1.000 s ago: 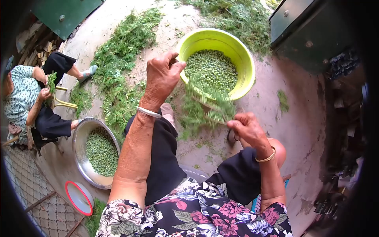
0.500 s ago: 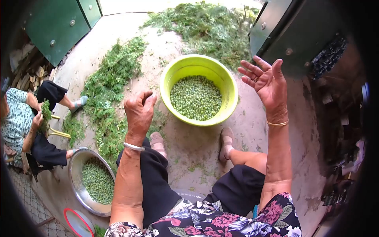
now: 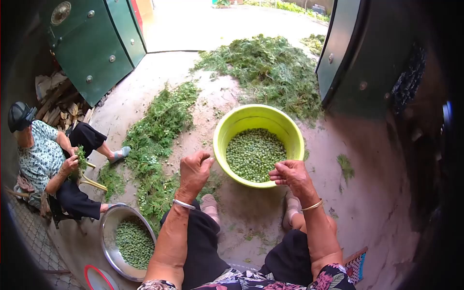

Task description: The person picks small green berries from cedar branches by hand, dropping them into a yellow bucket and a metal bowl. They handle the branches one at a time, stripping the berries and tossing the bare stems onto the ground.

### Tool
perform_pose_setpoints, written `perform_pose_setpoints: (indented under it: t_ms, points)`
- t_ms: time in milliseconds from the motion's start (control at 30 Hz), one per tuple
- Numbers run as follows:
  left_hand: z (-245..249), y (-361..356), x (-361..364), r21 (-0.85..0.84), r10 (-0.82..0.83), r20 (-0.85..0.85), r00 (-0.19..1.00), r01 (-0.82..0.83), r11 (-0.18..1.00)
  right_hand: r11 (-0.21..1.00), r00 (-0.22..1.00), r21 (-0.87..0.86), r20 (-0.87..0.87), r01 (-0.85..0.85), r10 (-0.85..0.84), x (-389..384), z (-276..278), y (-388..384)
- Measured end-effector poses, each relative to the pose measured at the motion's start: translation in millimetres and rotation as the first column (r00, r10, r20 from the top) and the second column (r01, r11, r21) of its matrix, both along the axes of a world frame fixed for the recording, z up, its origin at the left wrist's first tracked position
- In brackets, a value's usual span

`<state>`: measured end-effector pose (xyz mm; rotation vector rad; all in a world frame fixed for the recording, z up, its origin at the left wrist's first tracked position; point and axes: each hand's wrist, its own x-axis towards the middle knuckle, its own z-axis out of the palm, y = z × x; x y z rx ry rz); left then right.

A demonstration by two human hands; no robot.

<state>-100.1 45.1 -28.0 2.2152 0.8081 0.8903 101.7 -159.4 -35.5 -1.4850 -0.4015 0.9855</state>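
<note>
The lime-green basin (image 3: 258,108) of green peas (image 3: 253,152) stood on the concrete floor in front of the seated person's feet. The right hand (image 3: 292,176) hovered at its near rim with fingers bunched together, and the left hand (image 3: 193,171) hung just beside the basin, curled closed; any contents of either hand could not be determined. Cut greenery (image 3: 159,125) lay left of the basin.

Both bare forearms reach from the near edge toward the far side, with the hands level and apart. The left hand (image 3: 194,171) is curled into a loose fist with its back up. The right hand (image 3: 291,175) has its fingers bunched together, pointing left toward the other hand.
</note>
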Motion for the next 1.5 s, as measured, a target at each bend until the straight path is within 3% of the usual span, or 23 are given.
perform_pose_setpoints:
  t_ms: [233, 467, 633, 767, 833, 933, 967, 1033, 1100, 1200, 1300, 1433, 1467, 1500]
  points:
    - [10.3, -10.2, 12.3, -0.01, -0.026, -0.034, 0.999, 0.026, 1.0, 0.998, 0.998, -0.042, 0.055, 0.039, -0.036, 2.3, 0.9, -3.2]
    - [18.9, -13.6, 8.7, -0.151, -0.053, 0.074, 0.996, 0.064, 0.987, 0.997, 0.995, -0.071, 0.095, 0.038, -0.031, 1.3, -3.3, 4.2]
    - [19.7, 13.9, -25.3, -0.356, 0.059, 0.205, 0.977, 0.018, 0.934, 0.997, 0.996, -0.074, 0.092, 0.018, -0.011, -3.5, -4.1, 9.0]
    - [-54.9, 76.8, -75.6, -0.707, 0.346, 0.264, 0.9, -0.063, 0.704, 0.992, 0.992, -0.12, 0.119, -0.027, 0.042, -10.1, 2.4, 13.6]
    - [-96.0, 98.1, -99.4, -0.825, 0.427, 0.142, 0.893, -0.132, 0.55, 0.989, 0.989, -0.139, 0.131, -0.045, 0.063, -13.3, 4.4, 17.5]
    - [-149.5, 104.1, -112.8, -0.869, 0.368, -0.017, 0.93, -0.196, 0.454, 0.985, 0.981, -0.156, 0.168, -0.07, 0.096, -16.8, 2.6, 21.9]
    - [-175.6, 102.2, -121.0, -0.846, 0.28, -0.035, 0.959, -0.178, 0.503, 0.984, 0.976, -0.163, 0.19, -0.075, 0.106, -18.0, 1.8, 23.4]
    - [-203.9, 92.9, -122.5, -0.759, 0.106, -0.33, 0.938, -0.33, 0.562, 0.979, 0.974, -0.183, 0.191, -0.09, 0.125, -22.7, 3.2, 26.0]
    - [-240.2, 85.0, -121.8, -0.71, 0.019, -0.425, 0.905, -0.347, 0.612, 0.983, 0.984, -0.171, 0.146, -0.073, 0.099, -27.5, 5.7, 28.7]
    - [-285.2, 81.0, -109.8, -0.492, -0.151, -0.623, 0.767, -0.235, 0.839, 0.975, 0.982, -0.201, 0.141, -0.097, 0.127, -28.8, 3.8, 32.8]
    - [-294.1, 86.7, -81.8, -0.528, -0.245, -0.62, 0.745, -0.166, 0.833, 0.965, 0.98, -0.24, 0.136, -0.109, 0.144, -29.8, 2.8, 37.2]
    - [-312.7, 92.7, -48.2, -0.453, -0.161, -0.73, 0.664, -0.294, 0.842, 0.952, 0.983, -0.28, 0.1, -0.122, 0.155, -30.2, 2.0, 41.8]
    - [-328.5, 97.3, -47.4, -0.607, -0.201, -0.664, 0.72, -0.362, 0.708, 0.953, 0.986, -0.278, 0.084, -0.118, 0.146, -30.4, 1.4, 41.5]
    - [-343.7, 96.9, -48.0, -0.615, -0.213, -0.66, 0.721, -0.355, 0.704, 0.955, 0.988, -0.276, 0.067, -0.113, 0.136, -30.6, 1.4, 41.6]
